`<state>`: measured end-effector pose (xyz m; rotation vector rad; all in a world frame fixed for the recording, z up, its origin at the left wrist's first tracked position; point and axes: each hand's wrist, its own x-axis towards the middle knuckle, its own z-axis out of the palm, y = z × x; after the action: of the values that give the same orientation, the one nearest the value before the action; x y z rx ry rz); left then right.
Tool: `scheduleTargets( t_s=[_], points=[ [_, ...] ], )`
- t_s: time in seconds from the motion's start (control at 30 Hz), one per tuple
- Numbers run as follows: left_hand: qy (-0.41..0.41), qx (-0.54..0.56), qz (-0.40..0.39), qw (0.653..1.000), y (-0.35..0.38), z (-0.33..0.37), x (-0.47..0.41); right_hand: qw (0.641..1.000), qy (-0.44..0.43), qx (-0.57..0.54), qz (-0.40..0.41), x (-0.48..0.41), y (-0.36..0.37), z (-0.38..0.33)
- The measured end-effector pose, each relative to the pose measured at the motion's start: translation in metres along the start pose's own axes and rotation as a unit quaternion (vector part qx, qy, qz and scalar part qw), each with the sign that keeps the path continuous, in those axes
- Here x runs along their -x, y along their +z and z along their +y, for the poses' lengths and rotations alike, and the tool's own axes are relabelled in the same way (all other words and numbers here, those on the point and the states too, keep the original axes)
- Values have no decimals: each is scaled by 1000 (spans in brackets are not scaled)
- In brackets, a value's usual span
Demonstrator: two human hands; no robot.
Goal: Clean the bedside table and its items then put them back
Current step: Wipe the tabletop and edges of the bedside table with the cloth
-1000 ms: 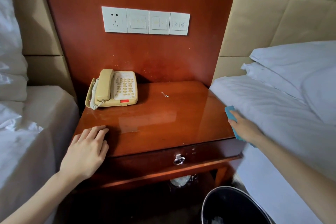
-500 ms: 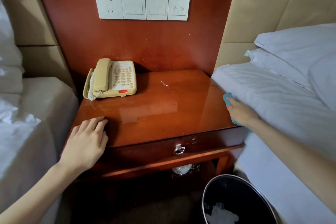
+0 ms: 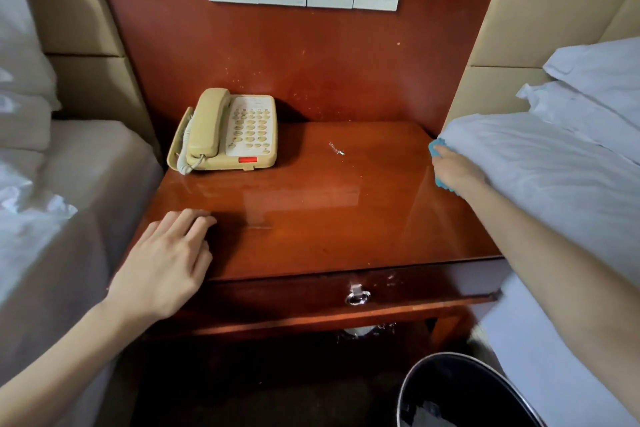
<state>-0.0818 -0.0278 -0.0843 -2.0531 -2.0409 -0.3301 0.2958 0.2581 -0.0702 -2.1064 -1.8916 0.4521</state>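
Two hands: both at tabletop (image 3: 311, 218)
Left hand (image 3: 162, 267): flat, fingers spread, near-left corner
Right hand (image 3: 457, 172): apparently gripping blue cloth (image 3: 437, 149), right edge

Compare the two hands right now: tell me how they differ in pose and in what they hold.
The left hand lies flat, palm down and empty, on the front left corner of the bedside table; the right hand is closed on a blue cloth. The left rests on the tabletop; the right is at the right edge, against the white bedding. Both are bare.
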Motion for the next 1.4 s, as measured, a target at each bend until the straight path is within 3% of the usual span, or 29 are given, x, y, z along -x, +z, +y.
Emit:
scheduleTargets(
  t_s=[0.5, 0.87, 1.23, 1.4],
  points=[
    [5, 3, -2, 1000, 2, -3, 0, 999, -13, -28, -17, -74, 9, -35],
    [-1, 22, -3, 1000, 6, -6, 1, 998, -57, -15, 23, -105, 16, -41],
    [-8, 13, -2, 1000, 6, -4, 1, 991, -133, 1, -2, -125, 15, -42],
    [-10, 11, -11, 1000, 4, -3, 1, 977, -198, 81, 19, -123, 24, -48]
  ],
)
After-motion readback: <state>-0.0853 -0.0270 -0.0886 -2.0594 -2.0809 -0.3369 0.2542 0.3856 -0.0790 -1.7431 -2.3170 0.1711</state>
